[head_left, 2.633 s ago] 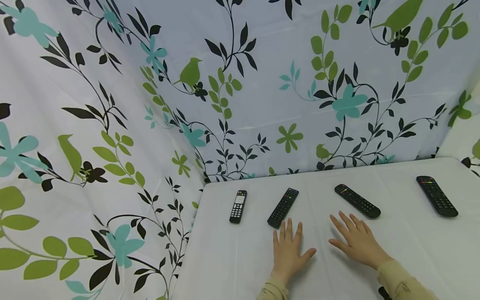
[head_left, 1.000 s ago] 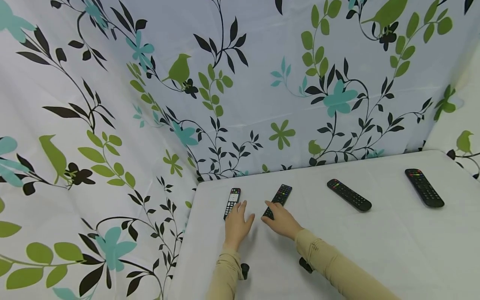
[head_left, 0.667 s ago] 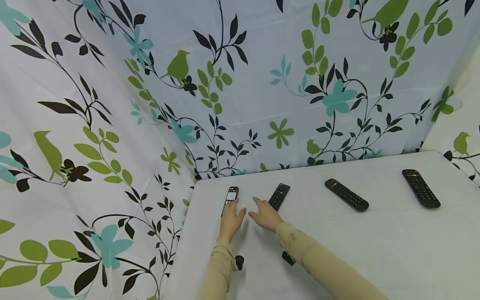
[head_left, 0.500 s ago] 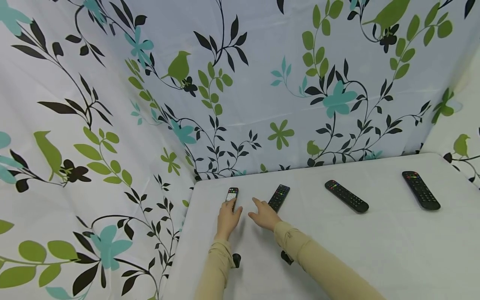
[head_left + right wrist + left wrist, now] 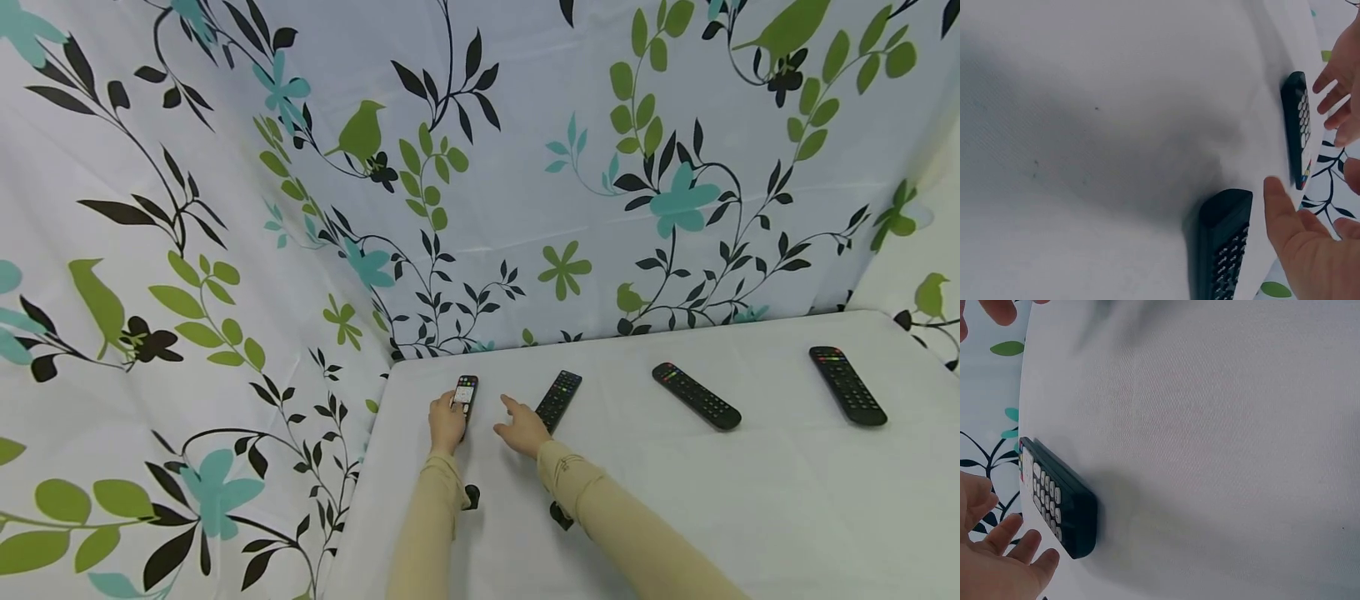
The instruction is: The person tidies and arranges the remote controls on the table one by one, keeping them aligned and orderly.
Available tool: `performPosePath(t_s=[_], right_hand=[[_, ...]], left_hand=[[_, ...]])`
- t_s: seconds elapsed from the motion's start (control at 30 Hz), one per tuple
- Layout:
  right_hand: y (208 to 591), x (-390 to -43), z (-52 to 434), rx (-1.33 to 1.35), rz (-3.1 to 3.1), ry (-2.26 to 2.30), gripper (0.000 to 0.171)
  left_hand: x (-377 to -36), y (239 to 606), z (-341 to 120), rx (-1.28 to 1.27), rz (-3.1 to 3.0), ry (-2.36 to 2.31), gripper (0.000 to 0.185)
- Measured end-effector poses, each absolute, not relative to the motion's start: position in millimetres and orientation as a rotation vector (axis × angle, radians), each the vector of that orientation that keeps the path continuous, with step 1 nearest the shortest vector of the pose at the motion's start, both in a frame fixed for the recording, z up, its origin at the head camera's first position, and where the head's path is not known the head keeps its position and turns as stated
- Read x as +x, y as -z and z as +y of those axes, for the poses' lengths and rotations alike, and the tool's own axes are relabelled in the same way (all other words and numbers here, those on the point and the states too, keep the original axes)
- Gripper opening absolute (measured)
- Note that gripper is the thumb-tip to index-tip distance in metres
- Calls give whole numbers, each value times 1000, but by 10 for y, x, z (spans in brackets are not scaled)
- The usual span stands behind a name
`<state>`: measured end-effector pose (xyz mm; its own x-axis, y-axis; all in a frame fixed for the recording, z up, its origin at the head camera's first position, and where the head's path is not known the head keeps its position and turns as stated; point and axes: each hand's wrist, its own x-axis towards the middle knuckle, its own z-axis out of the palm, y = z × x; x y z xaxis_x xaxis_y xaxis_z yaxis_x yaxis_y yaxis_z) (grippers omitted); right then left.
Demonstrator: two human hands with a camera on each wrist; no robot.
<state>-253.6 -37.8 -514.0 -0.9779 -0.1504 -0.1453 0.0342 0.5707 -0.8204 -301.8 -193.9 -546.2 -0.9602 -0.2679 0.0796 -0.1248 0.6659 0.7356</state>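
Observation:
A small black remote with a white panel (image 5: 466, 389) lies near the table's far left corner. My left hand (image 5: 447, 419) lies over its near end; in the left wrist view the straight, spread fingers (image 5: 1013, 553) sit beside the small remote (image 5: 1059, 501) without curling round it. My right hand (image 5: 521, 427) hovers with fingers extended between that remote and a longer black remote (image 5: 558, 399). The right wrist view shows the right hand (image 5: 1300, 247) next to the longer remote (image 5: 1222, 253), with the small remote (image 5: 1299, 128) and left fingers (image 5: 1337, 94) beyond.
Two more black remotes lie farther right, one mid-table (image 5: 696, 396) and one near the right edge (image 5: 847, 386). The table wears a white cloth (image 5: 675, 508); its left edge (image 5: 360, 517) is close to my left arm. Leaf-and-bird curtains (image 5: 525, 167) close the back and left.
Both hands have travelled left and forward from mid-table. The left hand reached the small remote's near end; the right hand left the longer remote and moved into the gap beside it.

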Motion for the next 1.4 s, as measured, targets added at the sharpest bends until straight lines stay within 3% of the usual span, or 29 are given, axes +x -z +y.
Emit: performPosePath(t_s=[0.13, 0.43, 0.83, 1.4], right_hand=[[5183, -2563, -394, -58, 2529, 1452, 62], [5305, -2585, -420, -23, 2407, 1525, 64], [5375, -2553, -465, -45, 2451, 1468, 48], [5569, -2448, -616, -137, 2475, 1485, 46]], left_hand=[[-3110, 5624, -2050, 347, -2673, 1122, 38], [-3014, 5565, -2059, 473, -2832, 1168, 52], [-2949, 5630, -2104, 499, -2732, 1318, 54], [-2713, 5731, -2108, 263, -2735, 1592, 54]])
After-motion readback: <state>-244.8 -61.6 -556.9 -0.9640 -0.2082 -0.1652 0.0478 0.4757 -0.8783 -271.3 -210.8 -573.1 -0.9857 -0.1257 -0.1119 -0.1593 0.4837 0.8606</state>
